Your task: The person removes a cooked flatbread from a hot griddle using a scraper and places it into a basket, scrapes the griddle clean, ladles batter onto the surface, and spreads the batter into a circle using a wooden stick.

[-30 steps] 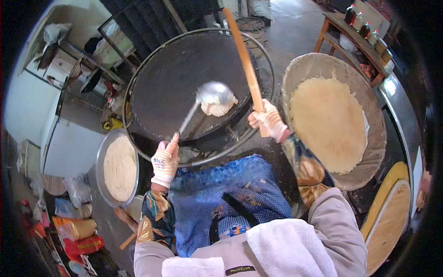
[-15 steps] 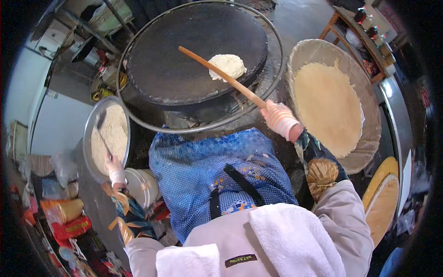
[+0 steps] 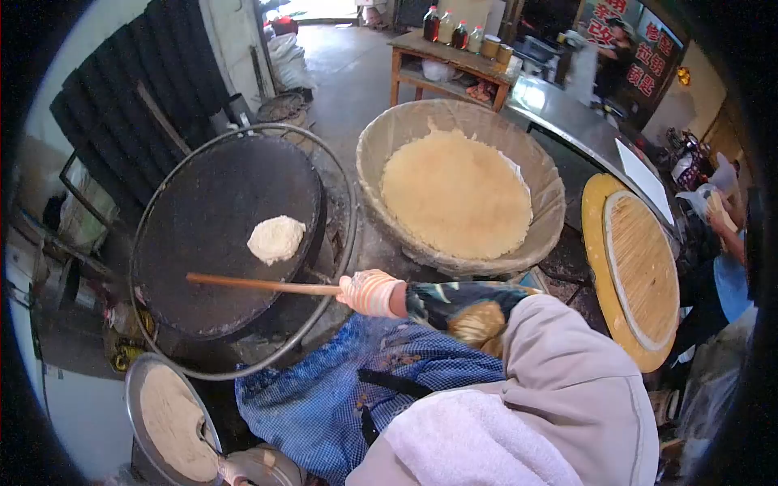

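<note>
My right hand [image 3: 370, 293], in a striped glove, is closed round the thick end of a wooden stick [image 3: 255, 283]. The stick reaches over the round black griddle [image 3: 219, 186], just on the near side of a pale lump of dough [image 3: 276, 240]. Low in the view, cut off by the lower edge, my left hand [image 3: 235, 470] grips the handle of a metal ladle [image 3: 207, 436]. The ladle's head is in a metal bowl [image 3: 134, 397] of pale batter [image 3: 172, 417].
Right of the griddle, a lined basket [image 3: 547, 190] holds thin tan flatbreads. Beyond it stands a wooden table [image 3: 454, 55] with bottles. A round slatted board [image 3: 644, 267] and a long counter [image 3: 579, 138] are at right, with another person [image 3: 733, 275] beside them. A metal ring [image 3: 354, 219] surrounds the griddle.
My view has swung to the right and up, so the griddle and bowl sit farther left. The stick stays in my right hand and now lies clear of the dough in view.
</note>
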Available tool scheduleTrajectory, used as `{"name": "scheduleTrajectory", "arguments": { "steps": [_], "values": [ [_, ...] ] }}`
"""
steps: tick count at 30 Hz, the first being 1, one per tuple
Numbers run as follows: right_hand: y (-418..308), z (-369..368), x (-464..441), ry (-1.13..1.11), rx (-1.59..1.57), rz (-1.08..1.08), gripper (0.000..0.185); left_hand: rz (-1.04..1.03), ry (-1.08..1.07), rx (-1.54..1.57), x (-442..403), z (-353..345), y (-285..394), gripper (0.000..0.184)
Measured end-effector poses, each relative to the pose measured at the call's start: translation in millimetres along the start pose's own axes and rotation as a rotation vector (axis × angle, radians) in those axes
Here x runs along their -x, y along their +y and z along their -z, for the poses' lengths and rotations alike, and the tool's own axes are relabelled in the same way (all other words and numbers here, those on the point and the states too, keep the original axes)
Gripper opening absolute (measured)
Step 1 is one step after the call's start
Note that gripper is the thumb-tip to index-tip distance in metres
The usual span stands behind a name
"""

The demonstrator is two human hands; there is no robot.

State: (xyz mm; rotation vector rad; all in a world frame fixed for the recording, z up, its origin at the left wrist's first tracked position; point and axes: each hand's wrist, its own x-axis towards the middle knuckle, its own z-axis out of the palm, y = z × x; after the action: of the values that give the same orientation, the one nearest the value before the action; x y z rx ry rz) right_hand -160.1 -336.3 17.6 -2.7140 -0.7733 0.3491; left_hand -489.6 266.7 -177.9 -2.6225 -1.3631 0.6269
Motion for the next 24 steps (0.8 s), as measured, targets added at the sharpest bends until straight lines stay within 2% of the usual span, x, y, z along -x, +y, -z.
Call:
{"name": "scheduleTrajectory", "arguments": {
  "steps": [3, 5, 7, 8, 9, 10, 11, 12, 13, 15, 16, 17, 18, 19, 21, 24],
  "values": [
    [34.9, 4.4, -24.7, 0.206, -0.12, -0.09, 0.034, -0.023, 0.11, 0.036, 9.1, 36.1, 12.0, 0.043],
    [16.8, 5.9, -24.2, 0.156, -0.109, -0.095, 0.037, -0.073, 0.269, 0.103, 25.0, 68.2, 16.0, 0.043],
    [5.3, 3.8, -15.3, 0.115, -0.061, 0.035, 0.038, -0.201, 0.504, 0.207, 45.0, 101.4, 25.2, 0.043],
    [12.7, 3.7, -18.5, 0.084, -0.082, -0.029, 0.037, -0.306, 0.627, 0.269, 51.3, 118.3, 34.0, 0.043],
    [18.8, 1.2, -21.3, 0.049, -0.112, -0.097, 0.037, -0.401, 0.71, 0.336, 67.0, 147.8, 60.8, 0.044],
    [28.1, 13.8, -22.0, 0.149, -0.001, -0.053, 0.035, -0.437, 0.613, 0.382, 127.4, 211.7, 105.4, 0.044],
    [34.9, 5.2, -38.6, 0.178, 0.109, -0.069, 0.028, -0.569, 0.718, 0.567, 139.0, 225.4, 136.4, 0.036],
    [23.0, 9.9, -37.3, 0.175, -0.023, -0.106, 0.031, -0.642, 0.629, 0.73, 188.7, 264.3, 182.6, 0.032],
    [15.5, 10.2, -29.3, 0.222, -0.007, -0.03, 0.033, -0.686, 0.623, 0.77, 221.9, 278.6, 218.2, 0.03],
    [4.2, 2.9, -26.1, 0.139, -0.008, 0.029, 0.031, -0.89, 0.689, 0.609, 242.7, 268.0, 281.0, 0.032],
    [2.9, 1.8, -26.6, 0.084, 0.068, 0.084, 0.028, -0.893, 0.591, 0.506, 254.8, 264.2, 312.3, 0.035],
    [-3.1, 24.4, -22.3, -0.003, 0.162, 0.058, 0.027, -0.9, 0.658, 0.465, 246.8, 228.7, 340.2, 0.041],
    [30.0, 1.9, -48.9, 0.057, 0.305, 0.096, 0.029, -0.857, 0.532, 0.391, 250.1, 215.6, 356.8, 0.047],
    [44.1, -12.5, -70.4, 0.158, 0.139, -0.178, 0.033, -0.846, 0.507, 0.37, 245.1, 195.6, 370.4, 0.053],
    [31.2, -11.6, -78.5, 0.183, 0.127, -0.189, 0.036, -0.808, 0.5, 0.369, 248.2, 185.5, 376.6, 0.064],
    [18.6, -8.8, -67.1, 0.1, 0.177, -0.12, 0.039, -0.773, 0.575, 0.235, 257.3, 181.5, 374.1, 0.069]
  ]
}}
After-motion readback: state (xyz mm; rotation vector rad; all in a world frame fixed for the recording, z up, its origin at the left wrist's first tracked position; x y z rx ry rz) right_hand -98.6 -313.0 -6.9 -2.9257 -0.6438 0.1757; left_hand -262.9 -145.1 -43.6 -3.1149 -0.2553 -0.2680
